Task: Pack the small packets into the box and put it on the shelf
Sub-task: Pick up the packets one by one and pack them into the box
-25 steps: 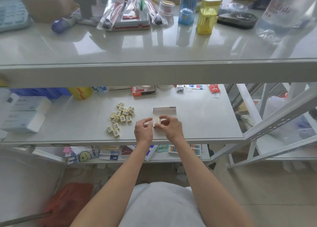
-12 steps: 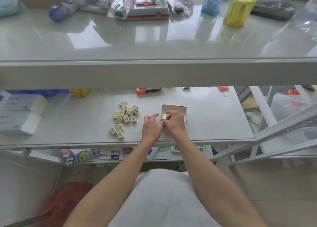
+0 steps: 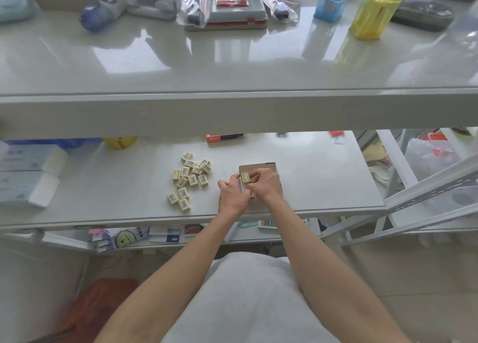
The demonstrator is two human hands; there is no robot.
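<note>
Packets (image 3: 190,180) lie in a loose cluster on the middle shelf (image 3: 310,177), pale yellow with barcode labels, just left of your hands. One more packet (image 3: 245,177) sits pinched in the fingertips of your right hand (image 3: 266,184), held over the near left corner of the box (image 3: 258,167). That hand is closed around it, fingers curled, and it hides much of the box beneath. The box rests on the same shelf, right of the cluster, and only its far edge and left side show. Your left hand (image 3: 232,195) is partly curled, its fingertips close to the held packet and against the box's left side; you cannot tell whether it grips anything. Both forearms reach in from the near edge of the shelf. Above, a glossy upper shelf (image 3: 232,65) carries a blue container (image 3: 329,2) and a yellow bottle (image 3: 372,11) near its far side. A red carton (image 3: 223,137) lies at the back of the middle shelf.
</note>
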